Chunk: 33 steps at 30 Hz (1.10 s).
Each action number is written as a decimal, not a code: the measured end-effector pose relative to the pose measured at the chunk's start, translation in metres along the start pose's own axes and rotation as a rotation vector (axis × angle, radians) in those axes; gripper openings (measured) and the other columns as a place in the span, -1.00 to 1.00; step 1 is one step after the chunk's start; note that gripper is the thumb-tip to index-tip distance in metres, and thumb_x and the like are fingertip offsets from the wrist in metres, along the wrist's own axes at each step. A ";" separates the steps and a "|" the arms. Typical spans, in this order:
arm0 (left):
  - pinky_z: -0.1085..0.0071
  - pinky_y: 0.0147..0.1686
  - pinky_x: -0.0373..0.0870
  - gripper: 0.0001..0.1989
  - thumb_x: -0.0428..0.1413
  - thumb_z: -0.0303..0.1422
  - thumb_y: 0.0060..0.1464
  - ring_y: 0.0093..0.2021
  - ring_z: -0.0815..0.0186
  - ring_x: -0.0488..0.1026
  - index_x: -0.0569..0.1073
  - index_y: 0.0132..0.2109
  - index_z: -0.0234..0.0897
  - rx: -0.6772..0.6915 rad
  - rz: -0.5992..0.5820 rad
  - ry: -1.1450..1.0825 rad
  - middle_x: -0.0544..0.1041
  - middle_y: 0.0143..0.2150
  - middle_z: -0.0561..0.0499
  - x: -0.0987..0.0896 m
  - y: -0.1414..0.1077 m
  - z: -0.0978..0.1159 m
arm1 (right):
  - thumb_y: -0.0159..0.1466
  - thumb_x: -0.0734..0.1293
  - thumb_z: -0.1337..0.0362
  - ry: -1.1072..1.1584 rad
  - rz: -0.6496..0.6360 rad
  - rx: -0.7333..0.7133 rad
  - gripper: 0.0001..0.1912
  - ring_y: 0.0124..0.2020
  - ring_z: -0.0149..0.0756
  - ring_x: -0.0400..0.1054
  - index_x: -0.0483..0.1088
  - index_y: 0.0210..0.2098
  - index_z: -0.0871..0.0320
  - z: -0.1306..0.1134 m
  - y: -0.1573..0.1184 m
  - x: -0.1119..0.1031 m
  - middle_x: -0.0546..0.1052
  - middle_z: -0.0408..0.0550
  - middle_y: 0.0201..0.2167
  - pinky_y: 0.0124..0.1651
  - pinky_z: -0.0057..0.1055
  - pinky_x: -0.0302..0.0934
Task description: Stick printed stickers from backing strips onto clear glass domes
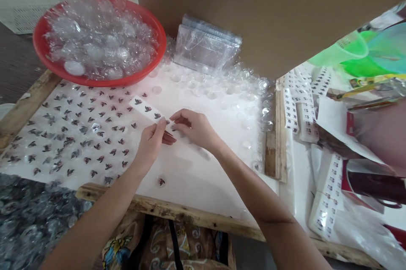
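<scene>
While a white work surface (209,168) fills mid-frame, brown cardboard (253,12) stands across the top. At upper left, a red basin (111,83) holds heaped clear plastic pieces. At centre, the right hand (198,128) curls its fingers at the printed strip (147,110), its grip unclear; the left hand (152,141) pinches the strip.

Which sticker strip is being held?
The slanted strip between the left hand and right hand; the other strips lie right of the wooden rail.
</scene>
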<state>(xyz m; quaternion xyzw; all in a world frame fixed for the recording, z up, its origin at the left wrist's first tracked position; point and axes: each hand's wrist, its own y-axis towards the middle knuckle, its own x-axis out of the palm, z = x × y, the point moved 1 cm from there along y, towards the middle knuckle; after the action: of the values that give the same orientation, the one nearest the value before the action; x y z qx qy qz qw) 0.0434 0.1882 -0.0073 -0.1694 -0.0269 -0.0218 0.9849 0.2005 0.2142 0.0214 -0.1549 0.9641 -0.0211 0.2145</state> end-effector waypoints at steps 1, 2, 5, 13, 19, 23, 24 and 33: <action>0.35 -0.44 0.51 -0.50 0.11 0.07 0.08 -0.49 0.20 0.56 0.51 -0.38 -0.36 0.000 0.021 -0.002 0.56 -0.55 -0.08 -0.001 0.000 0.000 | 0.20 0.33 0.32 0.009 -0.012 0.008 -0.86 -0.35 -0.41 0.40 0.47 -0.24 0.11 0.001 0.000 -0.001 0.55 -0.16 -0.36 -0.25 -0.43 0.27; 0.36 -0.43 0.51 -0.53 0.15 0.04 0.05 -0.48 0.21 0.57 0.52 -0.36 -0.36 0.001 0.031 0.008 0.57 -0.54 -0.07 -0.002 0.001 0.000 | 0.20 0.33 0.31 0.014 -0.022 0.019 -0.87 -0.36 -0.40 0.40 0.47 -0.25 0.11 0.003 -0.001 -0.003 0.55 -0.16 -0.37 -0.25 -0.43 0.26; 0.39 -0.41 0.50 -0.60 0.21 -0.04 0.02 -0.48 0.23 0.57 0.54 -0.38 -0.36 0.021 0.052 0.063 0.58 -0.53 -0.07 -0.004 0.002 0.002 | 0.22 0.33 0.29 -0.053 0.014 0.015 -0.90 -0.36 -0.38 0.41 0.47 -0.26 0.09 0.003 -0.009 -0.005 0.56 -0.15 -0.38 -0.26 -0.42 0.27; 0.42 -0.48 0.50 -0.70 0.21 -0.14 0.03 -0.56 0.28 0.53 0.55 -0.40 -0.32 0.075 0.123 0.097 0.56 -0.57 0.02 -0.004 0.000 0.004 | 0.35 0.23 0.29 -0.374 0.281 -0.205 -0.85 -0.28 -0.31 0.39 0.43 -0.30 0.09 0.001 -0.035 0.021 0.50 -0.02 -0.29 -0.26 -0.38 0.23; 0.42 -0.45 0.52 -0.70 0.21 -0.13 0.04 -0.53 0.29 0.53 0.56 -0.40 -0.31 0.081 0.135 0.091 0.57 -0.55 0.01 -0.002 -0.003 0.007 | 0.25 0.27 0.32 -0.106 0.268 -0.097 -0.95 -0.25 -0.32 0.38 0.36 -0.36 0.09 -0.006 -0.034 0.003 0.48 -0.08 -0.27 -0.25 -0.40 0.28; 0.44 -0.46 0.50 -0.70 0.23 -0.12 0.02 -0.53 0.32 0.51 0.56 -0.38 -0.31 0.078 0.145 0.004 0.56 -0.54 0.01 -0.004 -0.001 0.003 | 0.21 0.30 0.23 0.085 0.408 0.076 -0.91 -0.43 -0.41 0.28 0.31 -0.37 0.10 0.013 -0.014 -0.033 0.43 -0.16 -0.44 -0.35 -0.43 0.23; 0.45 -0.47 0.49 -0.70 0.24 -0.12 0.02 -0.53 0.32 0.51 0.56 -0.38 -0.31 0.078 0.139 -0.011 0.55 -0.54 0.02 -0.005 0.000 0.003 | 0.19 0.31 0.21 0.103 0.429 0.119 -0.89 -0.45 -0.43 0.26 0.31 -0.38 0.11 0.022 -0.008 -0.041 0.40 -0.19 -0.48 -0.36 -0.44 0.21; 0.45 -0.47 0.46 -0.69 0.23 -0.10 0.03 -0.51 0.32 0.49 0.56 -0.38 -0.30 0.070 0.096 0.005 0.55 -0.52 0.01 -0.004 0.000 0.001 | 0.06 0.34 0.22 0.007 0.365 0.298 -0.89 -0.51 -0.44 0.19 0.36 -0.44 0.12 0.075 0.010 -0.051 0.40 -0.22 -0.55 -0.43 -0.46 0.08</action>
<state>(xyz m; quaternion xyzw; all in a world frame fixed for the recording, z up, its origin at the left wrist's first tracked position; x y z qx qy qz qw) 0.0398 0.1889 -0.0064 -0.1359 -0.0170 0.0259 0.9902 0.2728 0.2415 -0.0266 0.0556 0.9632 -0.1244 0.2316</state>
